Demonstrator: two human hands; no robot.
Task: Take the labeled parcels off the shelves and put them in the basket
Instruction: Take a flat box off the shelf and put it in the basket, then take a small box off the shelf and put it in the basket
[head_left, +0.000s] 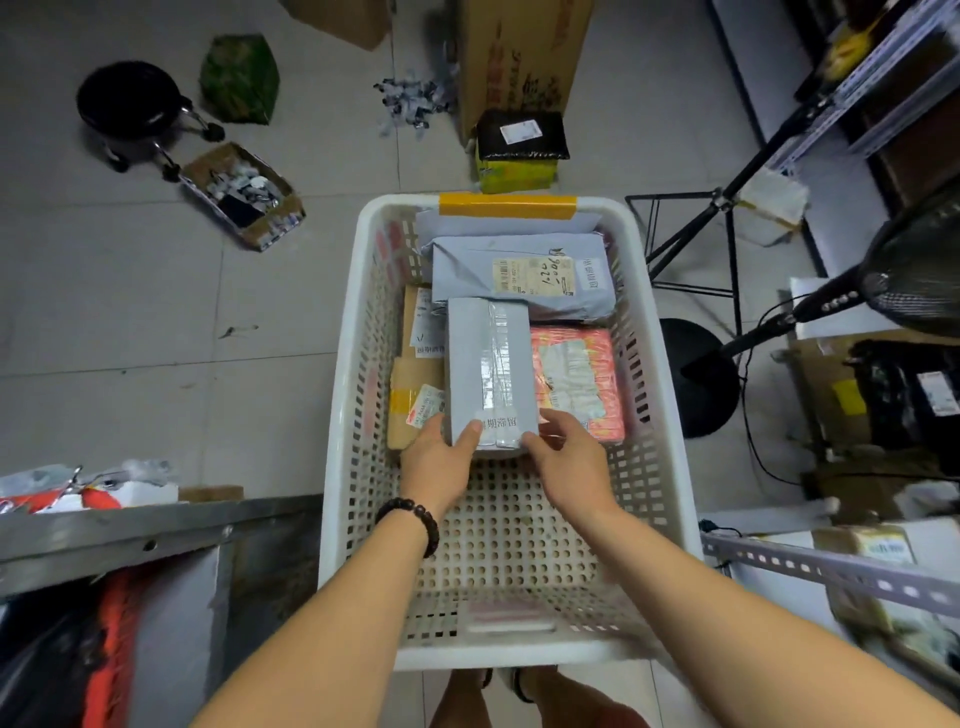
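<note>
Left grip (437, 461) and right grip (569, 457) pinch the near end of the grey taped parcel (491, 364), lying mid-way along the basket (345, 364) atop others; probably stiff, light, tape-slick, best held by its side edges.

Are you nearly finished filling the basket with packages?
Partly. A grey mailer bag, a brown box and a pink parcel already lie in the white basket. The left hand and right hand hold a grey taped box among them. A black labeled parcel at the right waits.
</note>
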